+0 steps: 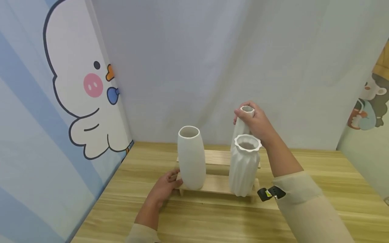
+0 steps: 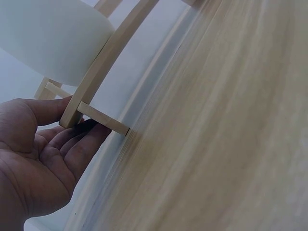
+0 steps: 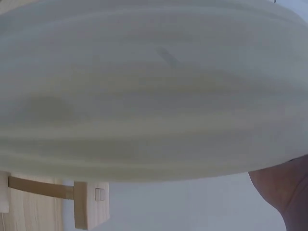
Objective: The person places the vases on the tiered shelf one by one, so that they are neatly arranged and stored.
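My left hand [image 1: 165,186] grips the left end of a two-tier wooden stand [image 1: 217,184]. In the left wrist view its thumb lies on the plank [image 2: 98,72] and the fingers are curled below. A smooth white vase [image 1: 192,162] stands upright on the lower step at the left. At the right of that step is a white fluted vase [image 1: 244,173] with a scalloped rim. Behind it, my right hand [image 1: 256,119] holds a narrow-necked white vase [image 1: 240,128] near its mouth; its base is hidden. A ridged white surface [image 3: 144,96] fills most of the right wrist view.
The stand rests on a wood-grain tabletop [image 1: 121,206]. A pale curtain [image 1: 182,67] hangs behind the table. Printed cartoon panels flank it, with a white bird figure [image 1: 73,60] at the left. A black strap [image 1: 271,193] is on the right sleeve.
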`<act>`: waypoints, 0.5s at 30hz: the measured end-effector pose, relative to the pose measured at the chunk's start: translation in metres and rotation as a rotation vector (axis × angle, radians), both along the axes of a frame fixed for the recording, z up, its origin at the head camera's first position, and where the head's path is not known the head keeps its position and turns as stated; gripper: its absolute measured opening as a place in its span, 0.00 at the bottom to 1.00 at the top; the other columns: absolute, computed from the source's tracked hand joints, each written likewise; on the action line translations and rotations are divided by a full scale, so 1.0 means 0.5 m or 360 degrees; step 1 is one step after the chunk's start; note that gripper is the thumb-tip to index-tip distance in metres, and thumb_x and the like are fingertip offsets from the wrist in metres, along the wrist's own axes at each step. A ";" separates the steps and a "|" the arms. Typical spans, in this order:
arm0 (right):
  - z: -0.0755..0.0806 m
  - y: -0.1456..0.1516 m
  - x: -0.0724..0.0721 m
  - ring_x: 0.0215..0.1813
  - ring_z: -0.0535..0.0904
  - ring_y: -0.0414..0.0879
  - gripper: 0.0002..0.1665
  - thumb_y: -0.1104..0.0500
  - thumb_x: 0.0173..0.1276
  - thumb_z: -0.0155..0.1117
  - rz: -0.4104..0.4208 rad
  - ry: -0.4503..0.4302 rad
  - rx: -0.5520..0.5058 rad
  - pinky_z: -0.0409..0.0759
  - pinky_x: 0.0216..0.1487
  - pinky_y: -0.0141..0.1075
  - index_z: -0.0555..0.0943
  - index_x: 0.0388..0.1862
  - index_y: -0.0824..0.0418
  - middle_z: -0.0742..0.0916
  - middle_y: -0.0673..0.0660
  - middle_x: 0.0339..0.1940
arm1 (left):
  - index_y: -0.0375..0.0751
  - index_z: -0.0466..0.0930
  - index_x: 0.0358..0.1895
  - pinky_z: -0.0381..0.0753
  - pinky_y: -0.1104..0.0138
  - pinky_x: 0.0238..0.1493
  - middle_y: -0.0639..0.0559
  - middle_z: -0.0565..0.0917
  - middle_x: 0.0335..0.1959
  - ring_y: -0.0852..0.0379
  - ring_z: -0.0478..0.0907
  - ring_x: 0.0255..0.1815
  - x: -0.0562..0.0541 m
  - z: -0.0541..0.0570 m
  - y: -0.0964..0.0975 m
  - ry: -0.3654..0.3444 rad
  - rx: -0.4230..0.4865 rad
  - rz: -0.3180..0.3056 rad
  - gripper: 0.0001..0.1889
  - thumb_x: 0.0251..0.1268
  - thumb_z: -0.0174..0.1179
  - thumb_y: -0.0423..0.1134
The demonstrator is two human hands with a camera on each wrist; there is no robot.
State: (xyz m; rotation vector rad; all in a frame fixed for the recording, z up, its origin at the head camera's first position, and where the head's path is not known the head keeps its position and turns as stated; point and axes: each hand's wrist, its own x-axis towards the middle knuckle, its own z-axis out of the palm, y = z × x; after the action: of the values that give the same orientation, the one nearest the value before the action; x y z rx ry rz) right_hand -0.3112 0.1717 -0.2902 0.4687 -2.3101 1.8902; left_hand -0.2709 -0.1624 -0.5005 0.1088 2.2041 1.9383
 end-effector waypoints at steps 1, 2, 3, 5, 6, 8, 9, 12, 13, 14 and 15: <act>-0.003 0.002 -0.005 0.38 0.82 0.49 0.14 0.49 0.73 0.60 -0.0003 -0.0005 0.0006 0.82 0.37 0.38 0.70 0.45 0.56 0.85 0.56 0.35 | 0.39 0.66 0.71 0.80 0.53 0.55 0.34 0.70 0.70 0.41 0.75 0.64 0.000 0.001 0.000 0.0001 0.0004 0.0000 0.29 0.69 0.60 0.39; -0.008 0.004 -0.010 0.38 0.82 0.49 0.15 0.49 0.73 0.60 -0.0006 -0.0012 0.0012 0.82 0.37 0.39 0.69 0.46 0.55 0.85 0.56 0.36 | 0.38 0.66 0.71 0.80 0.53 0.55 0.34 0.70 0.70 0.41 0.75 0.64 0.000 0.001 0.000 0.0004 0.0006 -0.0005 0.28 0.70 0.60 0.38; -0.013 0.007 -0.016 0.38 0.82 0.50 0.15 0.48 0.73 0.60 -0.0010 -0.0020 0.0015 0.82 0.37 0.39 0.69 0.47 0.55 0.85 0.56 0.36 | 0.39 0.66 0.71 0.80 0.53 0.55 0.34 0.70 0.70 0.41 0.75 0.63 0.001 0.000 0.000 0.0001 0.0007 -0.0009 0.28 0.70 0.60 0.38; -0.024 0.013 -0.028 0.39 0.82 0.50 0.17 0.46 0.72 0.61 -0.0009 -0.0029 0.0023 0.82 0.38 0.40 0.69 0.48 0.54 0.85 0.56 0.37 | 0.39 0.66 0.71 0.80 0.54 0.55 0.34 0.70 0.70 0.41 0.75 0.64 0.001 0.000 -0.001 -0.0005 0.0010 -0.0018 0.28 0.69 0.60 0.39; -0.030 0.016 -0.032 0.39 0.82 0.50 0.18 0.45 0.72 0.61 -0.0010 -0.0033 0.0027 0.82 0.38 0.40 0.69 0.48 0.54 0.85 0.56 0.37 | 0.39 0.66 0.71 0.80 0.54 0.55 0.34 0.70 0.70 0.41 0.75 0.64 0.001 -0.001 -0.001 -0.0003 0.0005 -0.0027 0.29 0.69 0.60 0.39; -0.035 0.020 -0.035 0.40 0.82 0.50 0.19 0.43 0.71 0.62 -0.0006 -0.0038 0.0027 0.82 0.38 0.41 0.69 0.49 0.53 0.85 0.55 0.37 | 0.38 0.65 0.71 0.80 0.54 0.55 0.34 0.69 0.70 0.41 0.74 0.64 0.003 0.000 -0.001 -0.0001 -0.0006 -0.0042 0.29 0.69 0.61 0.41; -0.036 0.021 -0.035 0.41 0.82 0.50 0.20 0.43 0.71 0.62 -0.0002 -0.0037 0.0031 0.82 0.39 0.41 0.69 0.49 0.53 0.85 0.56 0.38 | 0.38 0.65 0.71 0.80 0.55 0.55 0.34 0.68 0.71 0.41 0.74 0.65 0.003 0.001 -0.001 -0.0005 -0.0002 -0.0045 0.30 0.69 0.61 0.41; -0.033 0.025 -0.033 0.45 0.83 0.53 0.23 0.41 0.71 0.60 0.0019 -0.0027 0.0064 0.82 0.41 0.41 0.69 0.53 0.54 0.86 0.58 0.42 | 0.37 0.64 0.71 0.80 0.55 0.55 0.34 0.68 0.71 0.41 0.74 0.64 0.004 0.002 -0.002 0.0004 -0.0013 -0.0059 0.31 0.69 0.61 0.42; -0.032 0.027 -0.032 0.47 0.83 0.53 0.24 0.41 0.72 0.59 0.0026 -0.0016 0.0086 0.82 0.43 0.41 0.69 0.55 0.54 0.86 0.59 0.44 | 0.37 0.64 0.72 0.80 0.54 0.55 0.34 0.68 0.71 0.41 0.74 0.64 0.003 0.003 -0.002 0.0006 -0.0015 -0.0057 0.31 0.69 0.61 0.41; -0.030 0.028 -0.032 0.50 0.82 0.54 0.26 0.40 0.73 0.57 0.0037 -0.0002 0.0113 0.82 0.45 0.41 0.68 0.59 0.55 0.86 0.61 0.48 | 0.37 0.64 0.72 0.80 0.54 0.55 0.34 0.69 0.70 0.42 0.75 0.63 0.003 0.004 -0.002 0.0010 -0.0017 -0.0052 0.31 0.69 0.61 0.41; -0.029 0.030 -0.032 0.54 0.81 0.55 0.29 0.39 0.74 0.55 0.0043 0.0011 0.0132 0.81 0.49 0.42 0.66 0.63 0.56 0.85 0.61 0.52 | 0.37 0.64 0.71 0.80 0.54 0.55 0.34 0.69 0.70 0.42 0.75 0.63 0.002 0.005 -0.003 0.0012 -0.0019 -0.0050 0.30 0.69 0.60 0.41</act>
State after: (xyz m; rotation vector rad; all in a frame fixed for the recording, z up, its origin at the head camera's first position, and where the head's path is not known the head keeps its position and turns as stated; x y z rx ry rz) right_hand -0.3270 0.1865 -0.3046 0.5175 -2.3972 1.8066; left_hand -0.2701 -0.1638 -0.4983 0.1486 2.2050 1.9114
